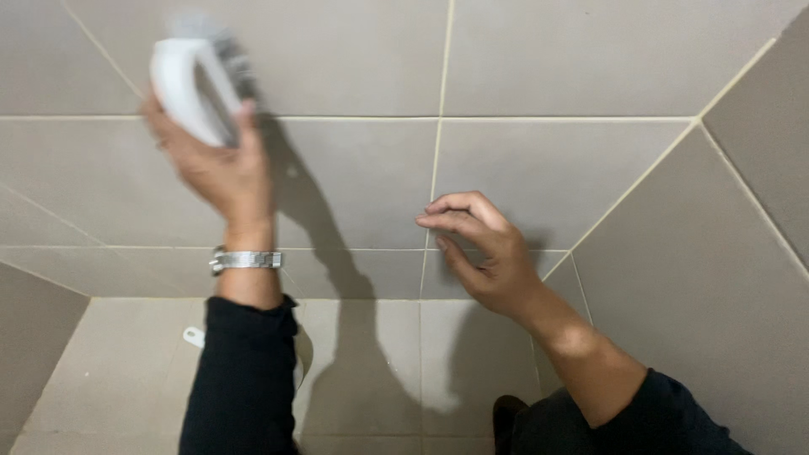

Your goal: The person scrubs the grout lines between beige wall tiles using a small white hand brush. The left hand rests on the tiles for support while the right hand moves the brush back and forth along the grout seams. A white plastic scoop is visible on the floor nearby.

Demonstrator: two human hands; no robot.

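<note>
I count two hands, both my own, and one tool. My left hand (215,164) is raised high against the tiled wall (539,67) and is clenched around the handle of a single white brush (195,80). The brush sits at the upper left, pressed to the wall with its bristles toward the tile; it is blurred, so I cannot make out the bristles clearly. One silver bracelet (245,260) circles the left wrist, just above a black sleeve (240,379).

My right hand (480,253) holds nothing. Its fingers are loosely curled and its fingertips (425,221) sit at or just off the wall, near one vertical grout line; I cannot tell whether they actually touch. The right forearm is bare, with a second black sleeve (674,421) pushed up toward the elbow. So two sleeves, one per arm.

The two hands are well apart, the left higher than the right. Each throws one dark shadow on the tile.

The wall is large grey tiles with pale grout, meeting a side wall (742,253) at the right in one corner. Below, the floor (126,379) is the same grey tile. One small white object (195,337) lies on the floor just beside my left sleeve, partly hidden; I cannot tell what it is.
</note>
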